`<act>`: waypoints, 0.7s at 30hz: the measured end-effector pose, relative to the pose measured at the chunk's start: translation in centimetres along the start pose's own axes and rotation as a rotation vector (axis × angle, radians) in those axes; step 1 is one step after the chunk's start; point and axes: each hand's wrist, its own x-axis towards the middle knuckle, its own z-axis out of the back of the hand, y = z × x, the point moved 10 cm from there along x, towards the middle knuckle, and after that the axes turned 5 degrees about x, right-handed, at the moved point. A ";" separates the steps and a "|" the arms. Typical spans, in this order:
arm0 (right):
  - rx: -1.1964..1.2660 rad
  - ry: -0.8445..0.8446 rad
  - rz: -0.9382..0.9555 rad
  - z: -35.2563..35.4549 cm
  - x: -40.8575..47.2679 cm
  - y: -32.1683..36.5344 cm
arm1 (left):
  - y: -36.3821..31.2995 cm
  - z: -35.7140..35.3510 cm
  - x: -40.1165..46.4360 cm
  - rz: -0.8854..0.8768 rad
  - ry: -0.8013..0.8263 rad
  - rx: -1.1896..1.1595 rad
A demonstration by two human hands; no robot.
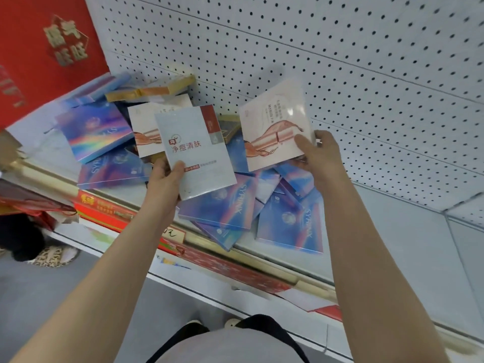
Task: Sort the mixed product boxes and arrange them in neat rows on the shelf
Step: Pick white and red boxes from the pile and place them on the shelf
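My left hand (165, 176) grips a pale grey box with red Chinese lettering (193, 150) by its lower left corner, held above the pile. My right hand (320, 153) pinches a white and pink box with a reddish drawing (275, 124) at its lower right corner, lifted near the pegboard. A second white and pink box (145, 132) lies behind the grey one. Several blue holographic boxes (230, 205) lie jumbled on the white shelf (392, 231), with more (95, 132) at the left. A gold-edged box (154, 89) leans at the back.
A white pegboard back wall (340, 61) rises behind the shelf. A large red gift box (39, 48) stands at the left. Red boxes (104, 208) fill the shelf below. The shelf's right part is bare. A slippered foot (52, 256) is on the floor at left.
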 end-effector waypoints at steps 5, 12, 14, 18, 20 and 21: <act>0.051 -0.233 0.040 6.5 -4.2 -0.5 | 1.0 -2.8 -0.7 -0.038 0.124 0.037; 0.198 -0.558 0.003 16.8 -13.8 -4.4 | 4.3 -10.1 -4.2 -0.040 0.344 0.157; 0.200 -0.610 -0.025 19.6 -16.5 -5.7 | 5.6 -12.5 -5.7 -0.001 0.431 0.182; 0.163 -0.747 -0.075 25.0 -21.7 -7.3 | 7.2 -17.5 -9.1 -0.004 0.540 0.231; 0.152 -0.793 -0.099 27.5 -24.1 -8.1 | 8.2 -19.9 -11.4 0.003 0.599 0.252; 0.161 -0.821 -0.102 29.1 -25.4 -8.5 | 8.9 -21.1 -12.8 0.012 0.623 0.265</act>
